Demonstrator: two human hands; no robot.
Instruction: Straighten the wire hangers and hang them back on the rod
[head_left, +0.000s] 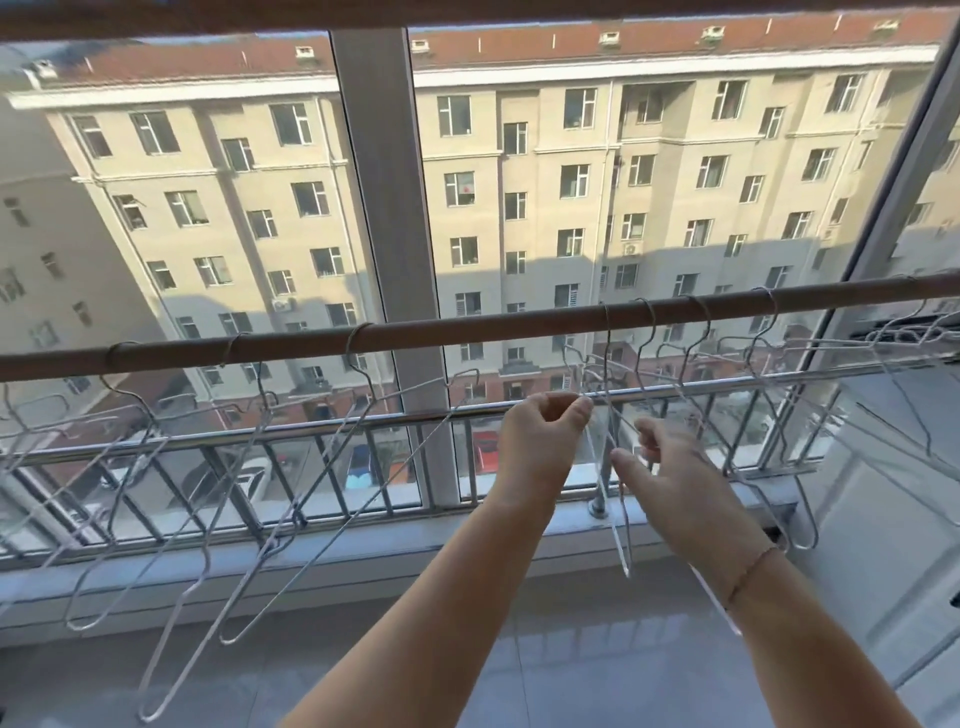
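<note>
A brown rod (467, 328) runs across the window from left to right. Several grey wire hangers hang from it by their hooks, some at the left (270, 499) and some at the right (769, 364). One wire hanger (621, 525) hangs below the rod's middle, its long loop pointing down. My left hand (545, 441) pinches this hanger's upper wire with curled fingers. My right hand (660, 467) holds the same hanger on its right side, the thumb stretched toward the wire.
Behind the rod stands a metal railing (332, 452) in front of the window glass, with a grey vertical frame post (384, 208). A white sill (363, 540) runs below. At the far right is a white wall or cabinet (893, 467). Grey tiled floor lies underneath.
</note>
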